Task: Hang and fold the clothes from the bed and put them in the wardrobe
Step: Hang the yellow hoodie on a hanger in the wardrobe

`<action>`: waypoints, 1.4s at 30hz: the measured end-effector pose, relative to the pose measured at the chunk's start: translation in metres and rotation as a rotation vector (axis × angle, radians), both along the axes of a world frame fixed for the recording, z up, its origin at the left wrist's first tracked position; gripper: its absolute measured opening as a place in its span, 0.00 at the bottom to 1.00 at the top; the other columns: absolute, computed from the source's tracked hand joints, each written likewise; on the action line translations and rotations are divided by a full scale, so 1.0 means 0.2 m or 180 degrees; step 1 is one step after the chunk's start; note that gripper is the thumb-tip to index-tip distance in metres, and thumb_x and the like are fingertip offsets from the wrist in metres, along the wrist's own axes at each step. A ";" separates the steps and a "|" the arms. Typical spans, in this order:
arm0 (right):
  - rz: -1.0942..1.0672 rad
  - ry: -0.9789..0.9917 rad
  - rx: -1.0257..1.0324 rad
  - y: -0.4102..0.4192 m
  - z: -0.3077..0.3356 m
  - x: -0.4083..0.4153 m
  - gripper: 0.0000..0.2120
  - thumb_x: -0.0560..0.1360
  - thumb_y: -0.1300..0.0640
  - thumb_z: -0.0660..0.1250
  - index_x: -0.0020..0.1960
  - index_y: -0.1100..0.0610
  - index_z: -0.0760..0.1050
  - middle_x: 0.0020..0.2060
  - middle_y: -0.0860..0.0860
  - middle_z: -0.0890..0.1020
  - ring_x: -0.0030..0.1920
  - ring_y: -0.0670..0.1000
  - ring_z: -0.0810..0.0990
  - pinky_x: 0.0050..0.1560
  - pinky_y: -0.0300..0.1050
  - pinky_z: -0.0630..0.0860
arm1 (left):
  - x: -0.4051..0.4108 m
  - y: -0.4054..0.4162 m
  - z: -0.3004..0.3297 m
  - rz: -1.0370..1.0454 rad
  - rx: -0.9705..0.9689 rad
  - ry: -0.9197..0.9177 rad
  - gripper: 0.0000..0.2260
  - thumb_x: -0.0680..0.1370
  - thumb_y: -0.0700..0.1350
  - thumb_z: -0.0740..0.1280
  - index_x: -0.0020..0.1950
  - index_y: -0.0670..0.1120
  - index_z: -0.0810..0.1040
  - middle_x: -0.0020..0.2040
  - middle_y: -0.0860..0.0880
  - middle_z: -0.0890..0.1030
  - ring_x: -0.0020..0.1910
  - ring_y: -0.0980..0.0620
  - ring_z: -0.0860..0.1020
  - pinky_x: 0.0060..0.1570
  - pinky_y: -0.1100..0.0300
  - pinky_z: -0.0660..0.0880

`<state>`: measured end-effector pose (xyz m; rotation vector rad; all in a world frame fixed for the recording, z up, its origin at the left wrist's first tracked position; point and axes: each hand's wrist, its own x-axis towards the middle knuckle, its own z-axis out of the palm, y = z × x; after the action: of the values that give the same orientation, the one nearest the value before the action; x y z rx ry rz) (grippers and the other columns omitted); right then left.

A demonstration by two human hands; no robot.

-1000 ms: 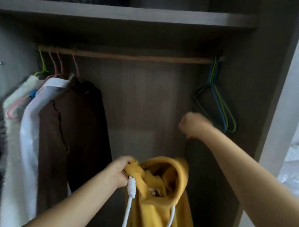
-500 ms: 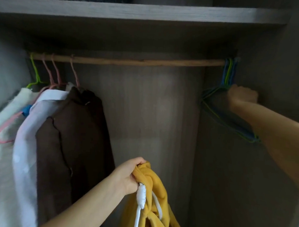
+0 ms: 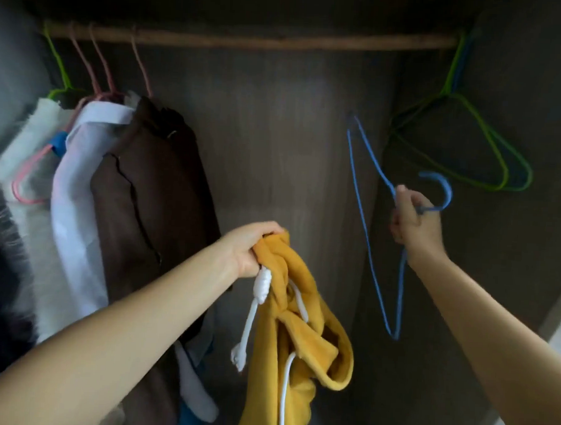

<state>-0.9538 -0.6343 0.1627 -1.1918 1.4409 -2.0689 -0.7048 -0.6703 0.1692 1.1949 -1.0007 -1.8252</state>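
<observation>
Hands both raised inside wardrobe (image 3: 276, 122). Left hand (image 3: 252, 248) fists bunched yellow hoodie (image 3: 287, 325), two white drawstrings dangling below. Right hand (image 3: 412, 221) grips one blue hanger (image 3: 369, 216) by neck, hook pointing right, off rail (image 3: 248, 40). Hoodie hangs left of hanger, apart. Green hangers (image 3: 487, 150) on rail, far right.

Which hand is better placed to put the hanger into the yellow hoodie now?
Right, probably. The right hand already grips the blue hanger, which is off the rail. The left hand grips the yellow hoodie and can hold it steady.
</observation>
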 end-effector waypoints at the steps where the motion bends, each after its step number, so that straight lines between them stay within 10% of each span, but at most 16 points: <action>1: 0.0124 -0.0306 -0.0018 0.03 0.02 0.04 0.13 0.81 0.49 0.59 0.42 0.54 0.76 0.19 0.44 0.65 0.17 0.41 0.61 0.20 0.33 0.58 | 0.01 0.00 -0.02 -0.0024 0.0027 -0.0099 0.09 0.76 0.39 0.66 0.36 0.40 0.74 0.33 0.43 0.76 0.34 0.46 0.76 0.38 0.53 0.78; 7: 0.1082 -0.1308 -0.0753 0.40 0.08 0.19 0.22 0.78 0.40 0.59 0.33 0.51 0.77 0.21 0.44 0.57 0.20 0.43 0.54 0.20 0.34 0.55 | 0.03 0.01 -0.15 0.0064 0.0206 -0.0213 0.07 0.75 0.38 0.67 0.37 0.41 0.75 0.36 0.42 0.76 0.37 0.46 0.76 0.42 0.49 0.77; 18: 0.0809 -0.1532 -0.1319 0.68 -0.04 0.37 0.25 0.78 0.39 0.54 0.29 0.51 0.73 0.20 0.44 0.58 0.20 0.43 0.54 0.20 0.33 0.55 | 0.04 0.08 -0.15 -0.0326 -0.0236 0.0213 0.06 0.78 0.41 0.66 0.49 0.39 0.78 0.42 0.40 0.81 0.39 0.44 0.81 0.38 0.51 0.79; 30: 0.1092 0.0669 0.0813 0.73 -0.39 0.69 0.23 0.77 0.40 0.52 0.32 0.54 0.69 0.23 0.46 0.68 0.24 0.44 0.65 0.26 0.36 0.64 | 0.30 0.10 0.30 -0.0146 -0.1388 0.1530 0.18 0.81 0.40 0.54 0.38 0.43 0.80 0.33 0.47 0.83 0.35 0.51 0.83 0.40 0.59 0.80; 35: 0.1576 0.1348 0.1042 0.83 -0.14 0.52 0.16 0.80 0.44 0.53 0.54 0.46 0.78 0.25 0.49 0.68 0.25 0.46 0.66 0.24 0.36 0.66 | 0.40 0.11 0.22 0.0036 -0.1160 0.0267 0.12 0.81 0.40 0.57 0.41 0.45 0.77 0.30 0.48 0.82 0.33 0.52 0.81 0.35 0.59 0.78; 39: 0.1701 0.1578 0.1428 0.96 -0.02 0.32 0.14 0.80 0.46 0.54 0.59 0.42 0.76 0.24 0.48 0.66 0.23 0.46 0.64 0.21 0.38 0.63 | 0.40 0.22 0.04 -0.1411 -0.0875 -0.1042 0.06 0.70 0.36 0.70 0.44 0.45 0.80 0.40 0.45 0.81 0.34 0.52 0.81 0.34 0.60 0.79; 42: 0.1699 0.1762 0.1923 1.04 0.02 0.18 0.14 0.80 0.48 0.54 0.57 0.42 0.77 0.23 0.48 0.66 0.23 0.46 0.63 0.21 0.38 0.64 | 0.24 0.36 -0.11 -0.2737 -0.1161 -0.1943 0.20 0.69 0.38 0.74 0.59 0.43 0.76 0.52 0.45 0.82 0.49 0.50 0.80 0.45 0.57 0.79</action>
<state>-0.9175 -0.4270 0.1669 -1.6881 1.5695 -0.8902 -0.6571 -0.5975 0.1464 1.1972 -2.3665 -1.7356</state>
